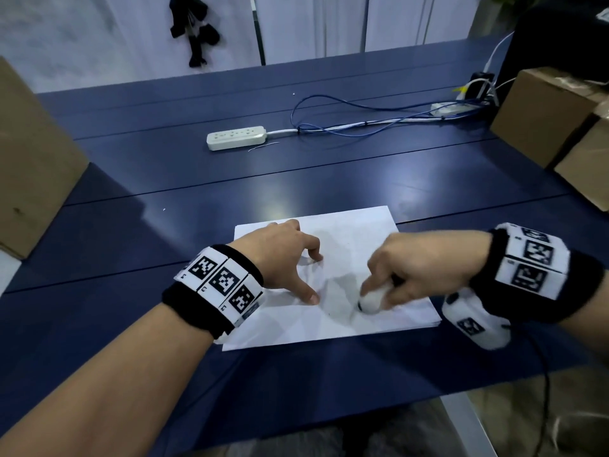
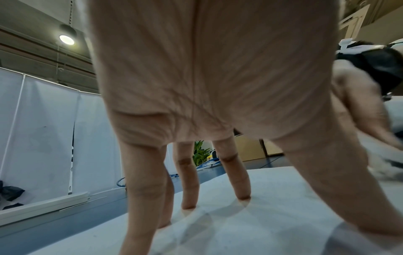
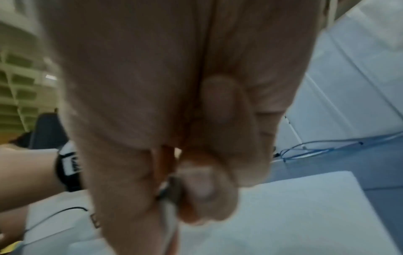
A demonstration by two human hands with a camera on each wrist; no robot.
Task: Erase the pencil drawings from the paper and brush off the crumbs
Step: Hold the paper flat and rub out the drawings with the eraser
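Note:
A white sheet of paper [image 1: 349,232] lies on the blue table [image 1: 197,179] in front of me. My left hand [image 1: 290,258] presses down on the sheet with spread fingertips [image 2: 243,196], thumb out toward the middle. My right hand [image 1: 405,275] grips a white eraser [image 1: 370,300] with a dark tip and holds it against the paper near the lower middle. In the right wrist view the fingers [image 3: 202,189] curl round the eraser [image 3: 169,212], blurred. Faint grey marks show on the paper around the eraser. I cannot make out crumbs.
A white power strip [image 1: 235,137] with blue and white cables [image 1: 362,123] lies farther back on the table. Cardboard boxes stand at the left [image 1: 29,166] and at the right [image 1: 553,127]. The table's near edge runs just below my forearms.

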